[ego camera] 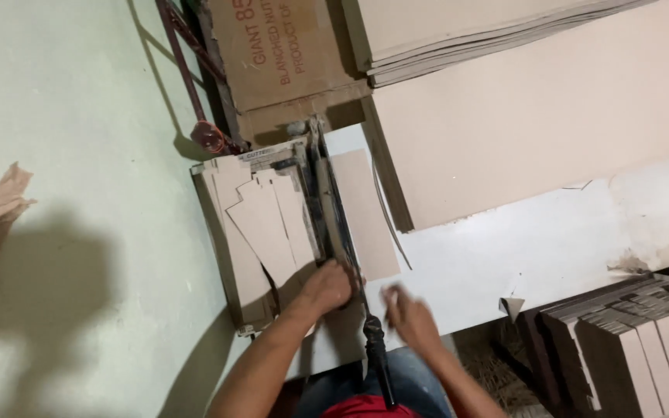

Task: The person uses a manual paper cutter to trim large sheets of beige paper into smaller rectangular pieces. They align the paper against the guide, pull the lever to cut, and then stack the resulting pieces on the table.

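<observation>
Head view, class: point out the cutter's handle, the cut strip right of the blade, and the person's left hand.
handle [375,352]: head view, on the black grip.
strip [365,213]: head view, on its flat middle.
left hand [327,286]: head view, on the back of the hand.

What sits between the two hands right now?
In the head view, the paper cutter's black lever handle runs between the left hand and the right hand, with the cutter blade arm continuing up from it.

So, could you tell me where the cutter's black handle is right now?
In the head view, the black handle lies low at centre, between the left hand and right hand.
</observation>
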